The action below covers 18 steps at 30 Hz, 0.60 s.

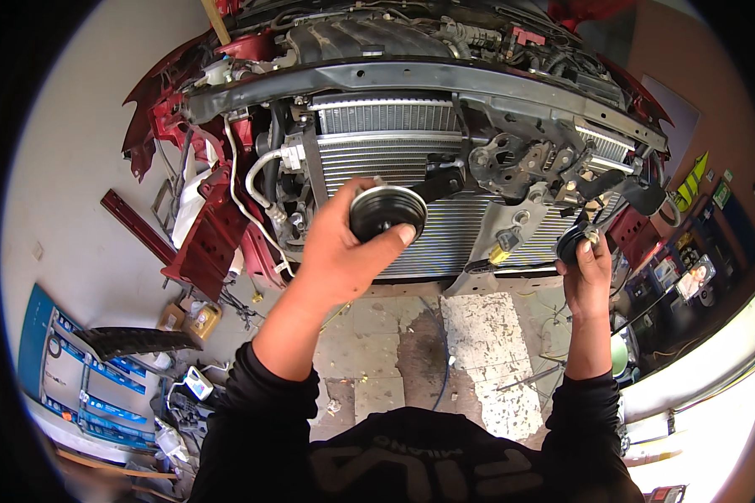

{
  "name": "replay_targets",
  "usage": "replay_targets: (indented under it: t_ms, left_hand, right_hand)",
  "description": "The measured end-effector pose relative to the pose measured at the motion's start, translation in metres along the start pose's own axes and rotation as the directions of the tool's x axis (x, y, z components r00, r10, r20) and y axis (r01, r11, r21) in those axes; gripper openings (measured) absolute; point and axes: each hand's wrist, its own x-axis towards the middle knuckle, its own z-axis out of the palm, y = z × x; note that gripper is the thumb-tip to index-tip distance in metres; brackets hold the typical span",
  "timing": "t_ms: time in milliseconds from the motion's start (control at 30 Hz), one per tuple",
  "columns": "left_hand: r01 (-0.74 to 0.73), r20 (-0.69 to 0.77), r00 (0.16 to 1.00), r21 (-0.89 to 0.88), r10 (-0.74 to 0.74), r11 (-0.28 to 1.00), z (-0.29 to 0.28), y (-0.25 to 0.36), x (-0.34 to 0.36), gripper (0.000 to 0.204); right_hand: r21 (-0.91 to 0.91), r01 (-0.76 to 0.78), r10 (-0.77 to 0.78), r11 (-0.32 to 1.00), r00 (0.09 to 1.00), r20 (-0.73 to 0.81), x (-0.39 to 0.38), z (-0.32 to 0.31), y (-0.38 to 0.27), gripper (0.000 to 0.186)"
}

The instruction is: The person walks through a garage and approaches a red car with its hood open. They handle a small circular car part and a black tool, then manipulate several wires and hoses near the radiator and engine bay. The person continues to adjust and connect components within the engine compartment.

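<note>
My left hand [344, 256] grips a round black car horn [386, 210] with a silvery rim, its thumb lying across the ringed face. From the horn's upper right a black bracket [445, 182] sticks out in front of the finned condenser [377, 163]. Farther right, the fingers of my right hand [590, 281] are closed on a second dark round horn [571, 243], seen nearly edge-on and partly covered. Between the hands stand the grey centre support [507, 235] and the hood latch [520, 163].
A dark crossbeam [377, 77] spans the car's open front above the condenser. At left are red body panels [210, 226], a metal pipe [236, 168] and a blue rack [84, 377]. A cable [446, 360] lies on the worn floor.
</note>
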Motion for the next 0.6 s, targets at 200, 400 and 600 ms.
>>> replay_targets:
  t_ms: [200, 400, 600]
  left_hand:
    - [-0.090, -0.088, 0.993, -0.100, 0.081, 0.991, 0.020, -0.033, -0.014, 0.035]
    - [-0.093, -0.107, 0.992, -0.289, 0.065, 0.953, 0.050, -0.051, -0.019, 0.034]
    - [-0.060, -0.071, 0.996, -0.161, 0.049, 0.985, 0.032, -0.041, -0.017, 0.034]
  right_hand:
    - [0.014, -0.020, 0.020, 1.000, 1.000, -0.003, -0.001, -0.001, -0.001, 0.045]
    - [0.023, -0.015, 0.015, 1.000, 1.000, -0.002, -0.001, 0.002, -0.003, 0.044]
    - [0.018, -0.029, 0.029, 0.999, 1.000, 0.012, 0.000, 0.003, -0.004, 0.045]
